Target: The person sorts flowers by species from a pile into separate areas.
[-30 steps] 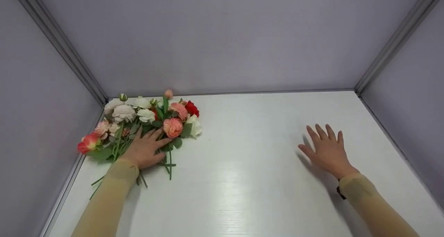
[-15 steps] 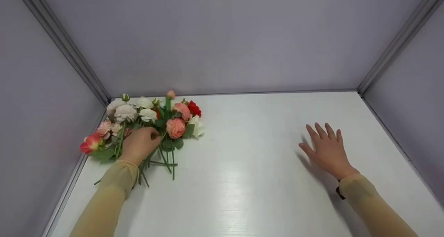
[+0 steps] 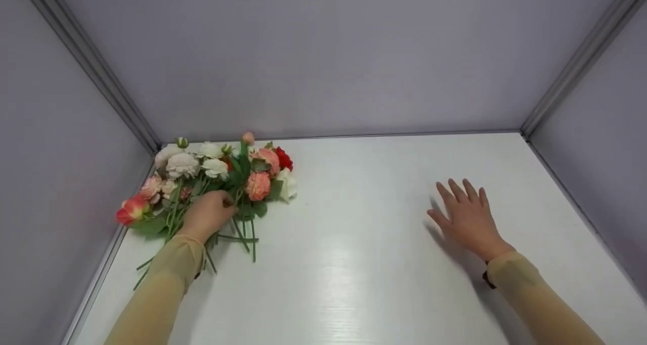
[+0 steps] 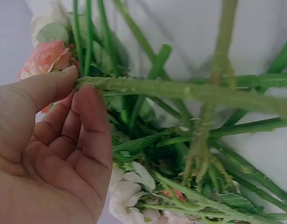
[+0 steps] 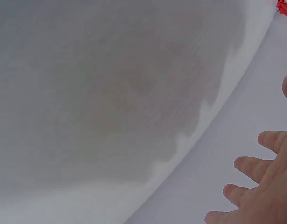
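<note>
Over the pile of artificial flowers (image 3: 183,165) at the table's back left, my left hand (image 3: 206,216) reaches in among the stems. Its thumb and forefinger pinch a green flower stem (image 4: 157,87), as the left wrist view shows; which bloom it carries is hidden. Close beside the fingertips are a coral flower (image 3: 258,186) and a second coral bloom (image 3: 269,159). Far to the right, my right hand (image 3: 467,218) hovers low over the table with fingers spread, holding nothing; its fingers also show in the right wrist view.
White, pale pink, red and a red-yellow flower (image 3: 132,210) make up the heap, stems crossing toward the front. A white flower (image 3: 287,185) lies at its right edge. Grey walls (image 3: 333,57) enclose the white table (image 3: 349,224) at the back and sides.
My left hand, spread flat on the stems a second ago, has drawn its fingers together and pinched a stem. The coral flowers have shifted slightly. My right hand has drifted a little left.
</note>
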`<state>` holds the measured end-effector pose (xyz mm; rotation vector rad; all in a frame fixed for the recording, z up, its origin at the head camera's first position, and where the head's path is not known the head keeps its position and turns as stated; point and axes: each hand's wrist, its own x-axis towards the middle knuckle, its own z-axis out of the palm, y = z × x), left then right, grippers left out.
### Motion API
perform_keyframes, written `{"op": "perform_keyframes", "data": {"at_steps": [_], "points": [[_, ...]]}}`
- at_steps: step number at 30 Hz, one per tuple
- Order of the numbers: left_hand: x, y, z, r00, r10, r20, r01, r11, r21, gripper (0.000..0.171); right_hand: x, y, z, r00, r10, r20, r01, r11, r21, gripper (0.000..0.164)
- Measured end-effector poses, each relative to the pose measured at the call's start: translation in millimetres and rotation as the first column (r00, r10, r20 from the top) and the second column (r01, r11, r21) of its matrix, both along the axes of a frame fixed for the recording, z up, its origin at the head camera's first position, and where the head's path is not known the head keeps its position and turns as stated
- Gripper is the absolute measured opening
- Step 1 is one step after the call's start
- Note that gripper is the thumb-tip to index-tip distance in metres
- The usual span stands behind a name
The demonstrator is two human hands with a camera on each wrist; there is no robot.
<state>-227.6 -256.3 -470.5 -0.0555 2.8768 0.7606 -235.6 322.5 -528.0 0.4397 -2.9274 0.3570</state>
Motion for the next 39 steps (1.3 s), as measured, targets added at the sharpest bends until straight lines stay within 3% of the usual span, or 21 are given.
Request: {"op": "perform_keyframes", "data": {"at_steps": [8, 14, 18, 24, 28, 31, 34, 39], "points": [[1.5, 24, 24.4, 0.999, -0.026, -0.03, 0.031, 0.989, 0.146, 0.033, -4.2, -4, 11.1, 0.999, 0.02, -0.027, -0.02, 1.0, 0.007, 0.079], [-2.9, 61, 34.0, 0.997, -0.017, -0.072, 0.039, 0.944, 0.328, 0.032, -5.2, -22, 17.4, 0.998, 0.047, -0.043, -0.047, 0.999, -0.01, 0.076], [-8.9, 90, 36.9, 0.994, 0.009, -0.112, 0.046, 0.874, 0.484, 0.028, -3.8, -42, 20.8, 0.995, 0.085, -0.053, -0.088, 0.995, -0.055, 0.076], [-16.6, 133, 37.3, 0.989, 0.049, -0.138, 0.061, 0.72, 0.691, 0.023, 6.0, -82, 25.1, 0.987, 0.16, -0.015, -0.159, 0.96, -0.23, 0.067], [-19.3, 158, 37.5, 0.987, 0.045, -0.154, 0.093, 0.622, 0.778, 0.021, 19.0, -110, 25.8, 0.97, 0.208, 0.123, -0.139, 0.897, -0.419, 0.054], [-21.2, 174, 37.1, 0.985, 0.035, -0.168, 0.118, 0.568, 0.814, 0.021, 29.4, -129, 25.0, 0.939, 0.255, 0.23, -0.09, 0.829, -0.551, 0.043], [-22.7, 186, 36.7, 0.985, 0.031, -0.169, 0.127, 0.531, 0.838, 0.021, 36.8, -145, 24.1, 0.899, 0.331, 0.286, -0.064, 0.746, -0.663, 0.037], [-23.3, 200, 38.5, 0.987, 0.015, -0.158, 0.13, 0.493, 0.86, 0.025, 44.9, -163, 21.6, 0.819, 0.48, 0.313, -0.018, 0.568, -0.823, 0.038]]}}
